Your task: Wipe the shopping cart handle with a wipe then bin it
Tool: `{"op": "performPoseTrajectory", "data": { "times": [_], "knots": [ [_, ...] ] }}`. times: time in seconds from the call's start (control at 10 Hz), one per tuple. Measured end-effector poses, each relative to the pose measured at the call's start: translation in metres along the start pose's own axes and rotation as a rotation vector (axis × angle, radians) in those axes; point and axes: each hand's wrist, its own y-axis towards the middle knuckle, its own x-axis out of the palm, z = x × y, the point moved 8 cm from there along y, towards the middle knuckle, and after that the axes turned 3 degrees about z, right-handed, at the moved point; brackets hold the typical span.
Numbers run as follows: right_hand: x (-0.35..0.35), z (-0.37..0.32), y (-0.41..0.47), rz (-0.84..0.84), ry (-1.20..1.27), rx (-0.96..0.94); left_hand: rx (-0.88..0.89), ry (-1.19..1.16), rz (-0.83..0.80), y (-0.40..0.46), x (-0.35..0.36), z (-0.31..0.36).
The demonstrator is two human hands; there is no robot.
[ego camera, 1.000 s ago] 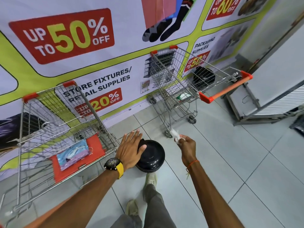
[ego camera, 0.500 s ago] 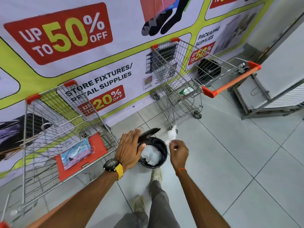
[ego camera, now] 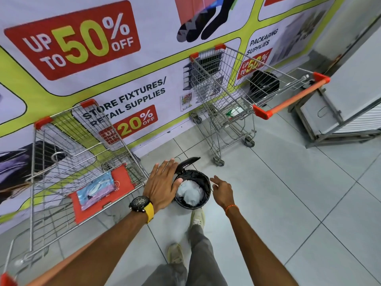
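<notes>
A small black pedal bin [ego camera: 205,198] stands on the floor in front of my feet, its lid [ego camera: 188,163] tipped up. White crumpled wipes [ego camera: 189,191] lie inside it. My left hand [ego camera: 161,185] hovers flat over the bin's left rim, fingers spread, holding nothing. My right hand [ego camera: 221,190] is just right of the rim, fingers loosely apart and empty. My right foot [ego camera: 198,218] rests at the bin's base. The shopping cart [ego camera: 226,104] with the orange handle [ego camera: 292,98] stands further back on the right.
A second cart [ego camera: 78,162] stands close on the left with a wipes pack [ego camera: 97,188] on its red child seat. A banner wall runs behind both carts. Another black bin [ego camera: 263,84] sits behind the right cart. A metal cabinet [ego camera: 338,112] stands at far right.
The bin lid has gone from shut to tipped up. The wipe that my right hand held is no longer in it; that hand is now empty beside the rim.
</notes>
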Motion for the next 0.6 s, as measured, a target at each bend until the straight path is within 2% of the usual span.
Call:
{"op": "performPoseTrajectory", "data": {
  "times": [0.2,0.3,0.4,0.6],
  "knots": [
    [-0.014,-0.018,-0.005,0.045,0.044,-0.080,0.035,0.065,-0.029,-0.001,-0.005,0.007],
    [-0.022,-0.043,-0.009,0.072,-0.042,-0.216,0.029,0.096,-0.022,0.000,-0.012,0.008],
    [-0.034,-0.076,-0.017,0.150,-0.186,-0.375,-0.001,0.092,0.022,0.000,-0.030,0.011],
    [-0.081,-0.154,-0.042,0.438,-0.369,-0.629,-0.018,0.123,0.231,0.012,-0.106,0.022]
  ]
}}
